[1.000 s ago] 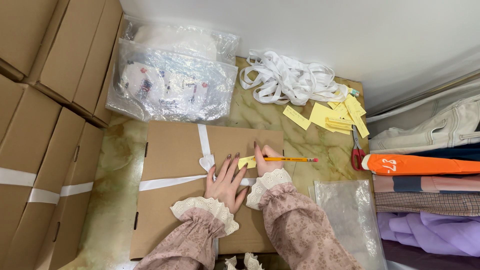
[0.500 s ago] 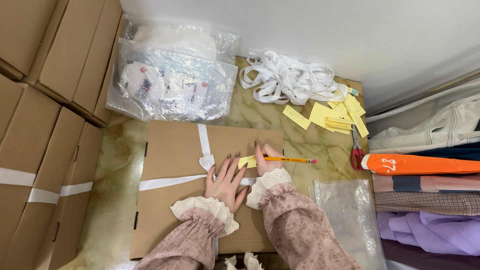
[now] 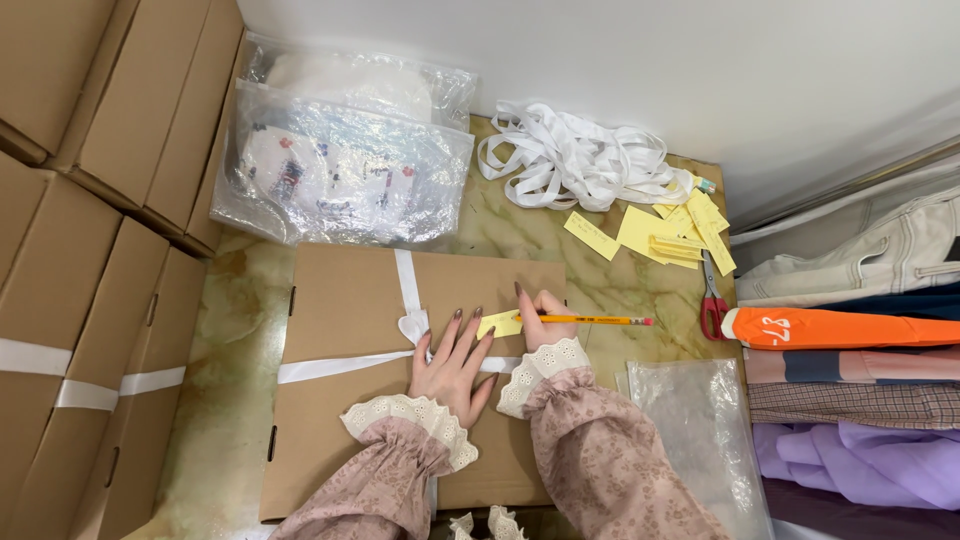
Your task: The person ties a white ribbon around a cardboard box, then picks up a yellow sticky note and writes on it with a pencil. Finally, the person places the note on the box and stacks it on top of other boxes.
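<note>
Nearest, the left hand point(image 3: 452, 362) is laid flat and open on a brown cardboard box point(image 3: 345, 420) tied with white ribbon point(image 3: 330, 366), its fingertips touching a small yellow slip point(image 3: 500, 323). Just right of it, the right hand point(image 3: 542, 312) is closed around a yellow pencil point(image 3: 600, 320), whose long axis runs left to right, tip at the slip. Farther off on the marbled counter point(image 3: 520, 230), more yellow slips point(image 3: 660, 230), red-handled scissors point(image 3: 712, 305) and a heap of white tape point(image 3: 580, 160) are seen.
</note>
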